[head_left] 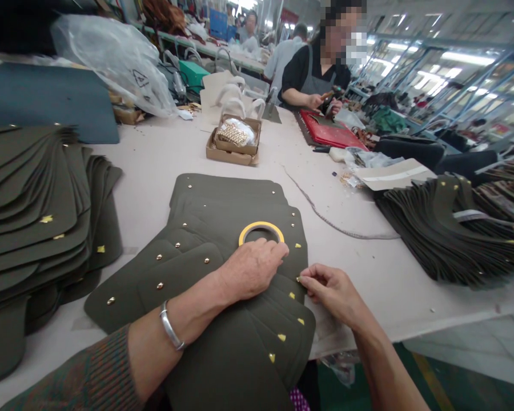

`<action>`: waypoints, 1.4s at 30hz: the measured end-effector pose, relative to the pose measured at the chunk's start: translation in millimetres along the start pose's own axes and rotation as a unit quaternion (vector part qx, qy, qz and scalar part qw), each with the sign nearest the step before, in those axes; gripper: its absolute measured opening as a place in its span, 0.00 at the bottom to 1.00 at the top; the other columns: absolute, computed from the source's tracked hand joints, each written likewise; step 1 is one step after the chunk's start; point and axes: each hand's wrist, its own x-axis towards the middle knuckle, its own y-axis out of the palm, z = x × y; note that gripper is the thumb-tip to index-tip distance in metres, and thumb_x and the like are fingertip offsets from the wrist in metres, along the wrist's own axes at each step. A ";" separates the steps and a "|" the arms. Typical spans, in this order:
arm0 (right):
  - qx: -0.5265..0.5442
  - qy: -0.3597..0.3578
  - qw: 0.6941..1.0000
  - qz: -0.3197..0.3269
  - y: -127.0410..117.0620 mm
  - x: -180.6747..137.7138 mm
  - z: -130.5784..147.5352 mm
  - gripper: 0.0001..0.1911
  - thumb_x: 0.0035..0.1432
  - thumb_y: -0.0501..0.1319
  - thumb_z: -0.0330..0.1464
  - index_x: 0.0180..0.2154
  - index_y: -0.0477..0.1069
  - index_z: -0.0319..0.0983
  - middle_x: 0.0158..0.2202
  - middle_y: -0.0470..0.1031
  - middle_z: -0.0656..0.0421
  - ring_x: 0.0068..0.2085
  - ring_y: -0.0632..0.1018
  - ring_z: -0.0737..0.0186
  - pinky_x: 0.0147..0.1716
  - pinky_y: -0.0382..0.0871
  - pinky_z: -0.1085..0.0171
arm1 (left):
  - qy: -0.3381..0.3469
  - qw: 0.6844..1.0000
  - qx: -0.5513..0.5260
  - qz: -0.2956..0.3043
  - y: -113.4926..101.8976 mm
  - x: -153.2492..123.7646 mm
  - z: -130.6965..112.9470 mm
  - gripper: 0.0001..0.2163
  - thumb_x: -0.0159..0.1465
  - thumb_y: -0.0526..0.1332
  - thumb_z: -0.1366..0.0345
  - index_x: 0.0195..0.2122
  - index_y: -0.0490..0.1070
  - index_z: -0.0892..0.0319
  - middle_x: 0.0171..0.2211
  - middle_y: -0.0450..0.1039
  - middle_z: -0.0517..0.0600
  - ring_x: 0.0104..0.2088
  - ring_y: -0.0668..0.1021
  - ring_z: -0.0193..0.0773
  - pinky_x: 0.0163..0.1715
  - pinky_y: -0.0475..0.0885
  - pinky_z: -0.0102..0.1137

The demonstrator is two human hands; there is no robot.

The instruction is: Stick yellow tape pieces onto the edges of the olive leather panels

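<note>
My left hand (253, 265) is closed on a roll of yellow tape (261, 225), resting above the dark olive leather panels (235, 197). A silver bangle circles that wrist. At the right edge of the panels, my right hand (332, 288) pinches a small bit of yellow tape (298, 279) between thumb and fingertips, touching or very near a panel. The panels overlap in a fanned pile, with gold-coloured studs (159, 285) on the left part and several yellow tape bits (281, 337) along the right edge.
Stacks of olive panels stand left (34, 200) and right (437, 228). Beyond the pile sit a cardboard box (232, 155) of gold pieces and a thin cord (325, 220). A co-worker (312, 74) handles something over a red board (329, 130). A plastic bag (115, 63) lies back left.
</note>
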 end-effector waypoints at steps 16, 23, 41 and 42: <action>-0.277 -0.167 0.939 -0.119 -3.6 -15.6 2.7 0.07 0.60 0.57 0.36 0.35 0.72 0.41 0.29 0.78 0.59 0.29 0.77 0.62 0.30 0.67 0.65 | 0.018 0.999 0.029 0.004 -1.7 -3.1 -1.6 0.05 0.66 0.52 0.71 0.41 0.65 0.58 0.35 0.71 0.50 0.37 0.71 0.41 0.36 0.68 0.34; -0.340 -0.213 0.910 -0.104 11.6 -23.8 -5.1 0.10 0.63 0.53 0.31 0.33 0.72 0.40 0.31 0.76 0.57 0.32 0.77 0.62 0.33 0.67 0.65 | 0.043 0.998 0.019 -0.032 -4.0 -3.7 -0.3 0.04 0.66 0.53 0.68 0.40 0.65 0.59 0.34 0.72 0.49 0.35 0.71 0.39 0.36 0.68 0.33; -0.290 -0.100 0.952 -0.006 9.4 -11.3 23.6 0.15 0.59 0.56 0.34 0.22 0.73 0.40 0.21 0.74 0.61 0.23 0.73 0.64 0.22 0.57 0.67 | 0.001 0.974 -0.107 -0.200 -16.6 -4.9 17.8 0.09 0.69 0.51 0.67 0.46 0.67 0.57 0.42 0.77 0.49 0.43 0.78 0.34 0.45 0.73 0.29; -0.293 -0.105 0.950 0.012 6.3 -12.2 25.2 0.16 0.59 0.56 0.34 0.21 0.72 0.40 0.19 0.74 0.61 0.22 0.72 0.65 0.21 0.56 0.67 | 0.003 0.975 -0.109 -0.195 -17.5 -5.4 17.3 0.10 0.68 0.51 0.67 0.49 0.67 0.56 0.43 0.77 0.48 0.43 0.78 0.34 0.45 0.73 0.29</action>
